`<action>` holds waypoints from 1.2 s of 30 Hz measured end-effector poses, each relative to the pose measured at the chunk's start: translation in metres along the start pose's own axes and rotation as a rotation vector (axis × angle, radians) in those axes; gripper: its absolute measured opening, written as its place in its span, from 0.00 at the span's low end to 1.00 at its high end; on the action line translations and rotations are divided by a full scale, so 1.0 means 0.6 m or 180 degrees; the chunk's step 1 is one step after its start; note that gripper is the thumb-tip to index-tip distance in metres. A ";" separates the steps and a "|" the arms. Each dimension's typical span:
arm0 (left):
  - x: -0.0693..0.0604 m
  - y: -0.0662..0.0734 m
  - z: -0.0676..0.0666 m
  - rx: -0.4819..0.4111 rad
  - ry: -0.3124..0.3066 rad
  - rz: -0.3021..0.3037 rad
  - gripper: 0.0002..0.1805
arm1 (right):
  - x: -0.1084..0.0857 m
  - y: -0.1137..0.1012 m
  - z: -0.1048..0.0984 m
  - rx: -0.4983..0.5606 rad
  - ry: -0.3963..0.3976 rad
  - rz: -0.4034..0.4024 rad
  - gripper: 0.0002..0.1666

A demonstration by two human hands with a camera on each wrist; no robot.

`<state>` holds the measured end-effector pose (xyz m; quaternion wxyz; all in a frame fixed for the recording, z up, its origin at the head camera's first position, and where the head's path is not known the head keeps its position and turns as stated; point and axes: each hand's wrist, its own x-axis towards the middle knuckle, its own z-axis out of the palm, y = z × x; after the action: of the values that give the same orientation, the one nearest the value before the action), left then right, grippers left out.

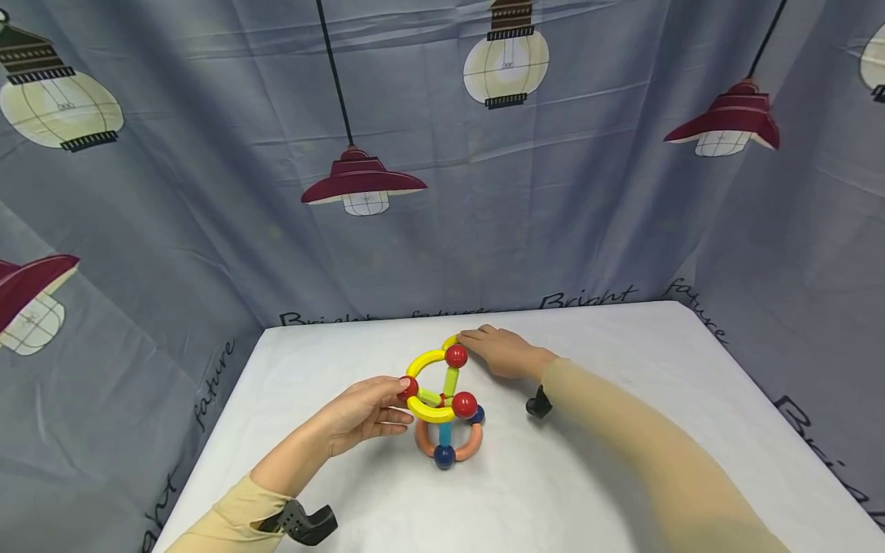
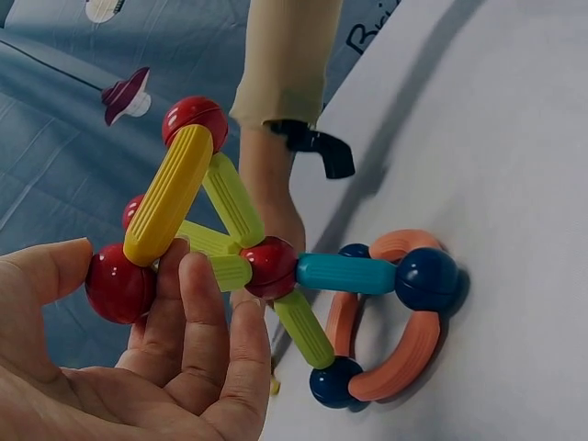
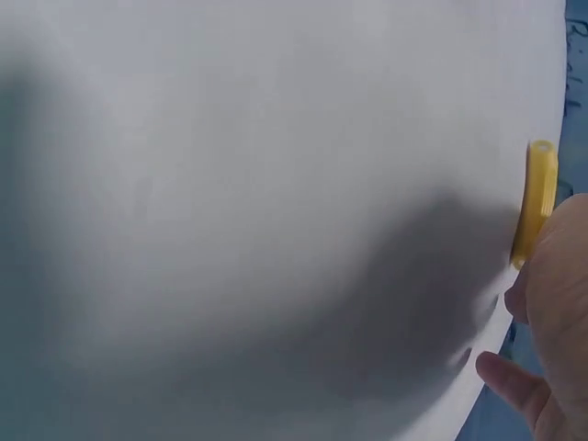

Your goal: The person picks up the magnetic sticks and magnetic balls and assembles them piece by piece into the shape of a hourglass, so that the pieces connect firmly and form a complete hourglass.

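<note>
My left hand (image 1: 369, 415) pinches a red ball (image 2: 121, 283) between thumb and fingers, at the left corner of a magnetic ball-and-stick structure (image 1: 445, 411). Its upper part has red balls, yellow curved sticks (image 2: 170, 195) and lime-green straight sticks. A blue stick (image 2: 345, 274) joins this to a base of dark blue balls (image 2: 427, 278) and orange curved sticks (image 2: 404, 358) on the table. Behind the structure, my right hand (image 1: 508, 352) reaches to a loose yellow curved stick (image 3: 537, 202) lying on the table. Its fingers look loosely extended at the stick's end; their contact is partly hidden.
The table (image 1: 588, 476) has a white cover. Grey-blue curtains (image 1: 442, 253) printed with lamps and lettering hang behind it and at both sides. Dark wrist devices, one on the left wrist (image 1: 307, 522), one on the right (image 1: 538, 403), stick out from the arms.
</note>
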<state>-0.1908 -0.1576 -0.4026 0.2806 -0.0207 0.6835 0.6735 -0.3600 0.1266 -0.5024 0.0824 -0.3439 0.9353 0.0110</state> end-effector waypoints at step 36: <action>0.002 0.000 -0.003 0.0026 -0.0036 0.0024 0.31 | -0.184 0.060 0.024 0.0418 0.0759 0.0423 0.25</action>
<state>-0.1920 -0.1588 -0.4032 0.2820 -0.0132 0.6848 0.6719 -0.2979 0.2259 -0.5003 -0.0079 -0.2740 0.9579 -0.0857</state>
